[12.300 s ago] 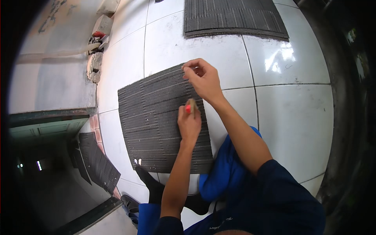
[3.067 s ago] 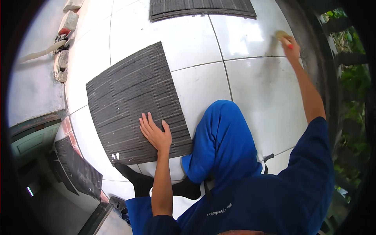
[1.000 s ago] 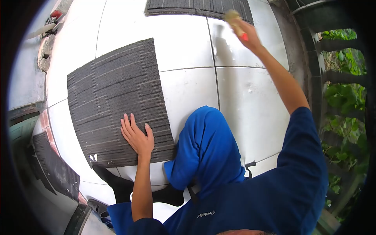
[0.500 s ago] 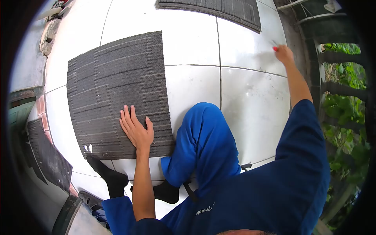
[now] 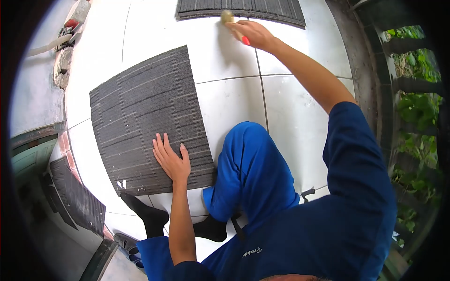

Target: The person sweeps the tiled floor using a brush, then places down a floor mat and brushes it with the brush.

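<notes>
Your right hand (image 5: 253, 33), between 12 and 1 o'clock in your view, is closed around the handle of a brush (image 5: 228, 18). Its head points to 11, by the near edge of the stack (image 5: 262, 6) at 12; you cannot tell whether they touch. The red tip (image 5: 245, 40) sticks out by your fingers. Your left hand (image 5: 172, 160), between 8 and 9, grips nothing: it lies flat on the mat (image 5: 140, 105), between 9 and 10 on the tiles (image 5: 234, 100). White flecks (image 5: 121, 184) sit at the mat's 7 o'clock corner.

The right hand (image 5: 255, 35) partly hides the brush handle (image 5: 245, 40).
</notes>
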A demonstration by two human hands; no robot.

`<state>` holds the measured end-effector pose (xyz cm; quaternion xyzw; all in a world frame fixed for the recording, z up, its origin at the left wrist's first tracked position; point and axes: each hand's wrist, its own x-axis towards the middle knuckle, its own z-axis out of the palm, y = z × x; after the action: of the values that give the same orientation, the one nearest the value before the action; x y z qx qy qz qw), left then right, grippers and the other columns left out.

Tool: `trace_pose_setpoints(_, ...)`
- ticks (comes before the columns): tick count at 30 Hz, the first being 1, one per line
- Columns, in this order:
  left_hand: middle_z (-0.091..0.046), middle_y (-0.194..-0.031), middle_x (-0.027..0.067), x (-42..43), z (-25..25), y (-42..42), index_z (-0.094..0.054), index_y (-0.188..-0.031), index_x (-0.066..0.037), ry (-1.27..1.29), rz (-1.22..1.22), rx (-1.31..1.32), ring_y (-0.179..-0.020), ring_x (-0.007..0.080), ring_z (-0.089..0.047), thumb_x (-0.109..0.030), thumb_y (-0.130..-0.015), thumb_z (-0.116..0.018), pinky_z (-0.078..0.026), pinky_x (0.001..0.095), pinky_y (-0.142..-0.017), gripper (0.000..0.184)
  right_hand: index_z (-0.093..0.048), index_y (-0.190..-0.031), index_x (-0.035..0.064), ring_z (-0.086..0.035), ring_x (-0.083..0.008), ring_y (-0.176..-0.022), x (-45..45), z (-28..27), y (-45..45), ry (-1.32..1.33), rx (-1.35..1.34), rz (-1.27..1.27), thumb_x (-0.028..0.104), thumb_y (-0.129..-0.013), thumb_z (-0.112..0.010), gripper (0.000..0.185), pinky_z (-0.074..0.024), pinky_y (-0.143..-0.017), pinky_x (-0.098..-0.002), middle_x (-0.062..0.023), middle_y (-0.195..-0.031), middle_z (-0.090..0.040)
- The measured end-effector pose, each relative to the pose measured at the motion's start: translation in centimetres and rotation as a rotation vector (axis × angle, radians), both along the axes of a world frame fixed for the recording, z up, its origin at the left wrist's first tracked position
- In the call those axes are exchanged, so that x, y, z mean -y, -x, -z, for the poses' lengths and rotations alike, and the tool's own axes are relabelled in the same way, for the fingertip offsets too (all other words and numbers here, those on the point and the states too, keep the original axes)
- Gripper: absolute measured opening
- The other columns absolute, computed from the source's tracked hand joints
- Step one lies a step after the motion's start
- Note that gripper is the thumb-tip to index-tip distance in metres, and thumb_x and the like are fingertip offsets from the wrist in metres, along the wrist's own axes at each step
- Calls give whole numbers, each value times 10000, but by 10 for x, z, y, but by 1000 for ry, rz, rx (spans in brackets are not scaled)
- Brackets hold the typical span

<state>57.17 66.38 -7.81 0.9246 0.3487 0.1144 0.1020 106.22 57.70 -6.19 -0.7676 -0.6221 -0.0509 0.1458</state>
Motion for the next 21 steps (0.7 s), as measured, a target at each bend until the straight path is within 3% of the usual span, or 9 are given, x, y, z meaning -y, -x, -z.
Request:
trace_pose_setpoints(3, -325, -1570, 200, -2, -1, 8, -375, -1485, -14, 25, -2, 4, -1479, 396, -241, -271, -927, -565, -166, 545, -1202, 643, -605, -1214, 117, -666, -373, -955, 102, 7, -77, 118, -9, 215, 194, -878, -659, 349, -545, -797, -467, -148, -1090, -694)
trace_pose_setpoints(5, -328, -1571, 192, 0, -3, 2, -378, -1483, -13, 19, -22, 13, -1479, 392, -244, -271, -921, -573, -166, 543, -1204, 649, -667, -1113, 94, -669, -369, -960, 216, 13, -129, 158, 252, 401, 227, -908, -625, 248, -546, -827, -468, -151, -1084, -693)
trace_pose_setpoints(6, -330, -1570, 192, 2, -2, 1, -380, -1481, -12, 18, -36, 14, -1479, 390, -245, -268, -917, -576, -166, 542, -1205, 649, -682, -983, 76, -674, -368, -923, 257, -15, -131, 601, 309, 793, 333, -902, -679, 270, -543, -780, -481, -163, -1018, -693)
trace_pose_setpoints(7, -332, -1569, 191, 2, -1, 0, -382, -1479, -11, 9, -44, 15, -1479, 388, -247, -266, -914, -579, -165, 540, -1205, 650, -701, -962, 75, -665, -379, -955, 325, -13, -156, 594, 335, 857, 363, -915, -673, 293, -534, -804, -499, -191, -1039, -677)
trace_pose_setpoints(9, -333, -1566, 197, 0, -1, 0, -383, -1473, -5, 4, -47, 9, -1478, 387, -247, -249, -906, -582, -159, 536, -1208, 649, -685, -993, 68, -655, -386, -982, 356, -43, -138, 690, 326, 949, 292, -929, -644, 236, -526, -812, -511, -208, -1050, -661)
trace_pose_setpoints(13, -314, -1572, 205, -1, -2, -3, -373, -1479, -4, -15, -18, -6, -1480, 392, -235, -261, -919, -574, -152, 536, -1210, 647, -619, -1115, 49, -656, -378, -968, 289, -28, -75, 405, 114, 641, 156, -911, -595, 232, -533, -819, -497, -212, -1027, -658)
trace_pose_setpoints(15, -304, -1577, 206, 0, 4, 3, -368, -1482, -4, -29, -9, -18, -1481, 394, -229, -269, -926, -574, -152, 538, -1209, 650, -593, -1173, 133, -656, -359, -993, 221, -1, -54, 206, 107, 451, 117, -862, -639, 315, -542, -820, -469, -157, -1054, -680)
trace_pose_setpoints(18, -297, -1582, 203, 0, 2, 4, -364, -1486, -7, -6, -3, -28, -1485, 393, -222, -275, -933, -575, -153, 539, -1209, 650, -550, -1306, 129, -660, -342, -994, 104, -3, -6, -12, 18, 157, 155, -888, -659, 432, -545, -850, -435, -129, -1068, -688)
trace_pose_setpoints(21, -304, -1582, 196, 2, 1, 3, -365, -1489, -13, -5, -5, -4, -1485, 394, -224, -271, -938, -571, -160, 541, -1208, 643, -627, -1140, 112, -666, -317, -983, 40, 3, 3, 51, -45, 163, 226, -943, -606, 228, -546, -846, -416, -118, -1054, -692)
